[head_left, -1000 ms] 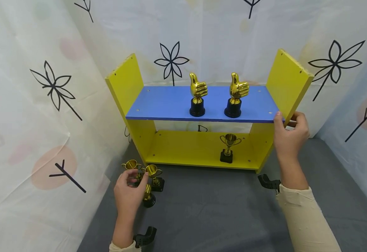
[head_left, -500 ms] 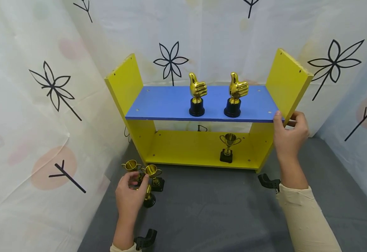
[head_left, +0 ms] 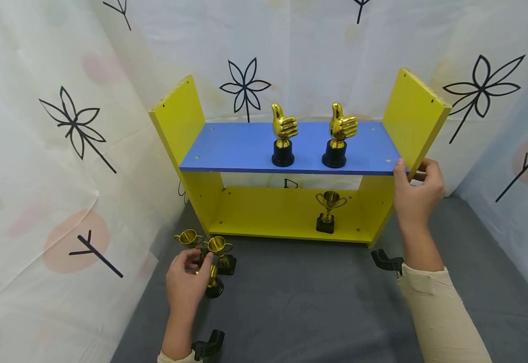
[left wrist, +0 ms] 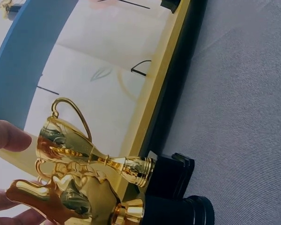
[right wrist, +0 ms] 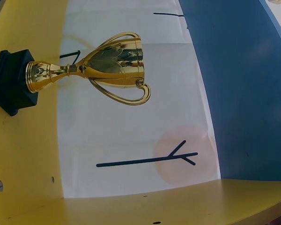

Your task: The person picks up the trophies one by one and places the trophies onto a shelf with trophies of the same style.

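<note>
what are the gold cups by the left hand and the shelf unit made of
Gold cups: shiny, perhaps gold-coated plastic or metal; their mirror-like reflections leave the core open.
Shelf unit: likely painted wood or board, from its flat, opaque colour and fastener-like marks.

The cream right sleeve (head_left: 441, 312), softly wrinkled with small flecks, matches the cream left cuff (head_left: 176, 357), while the left camera mount (head_left: 209, 345) and right camera mount (head_left: 386, 261) are black and elbow-shaped.

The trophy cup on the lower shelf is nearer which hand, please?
Right: the right hand holds the side panel right of the cup; the left hand is farther, to its left.
</note>
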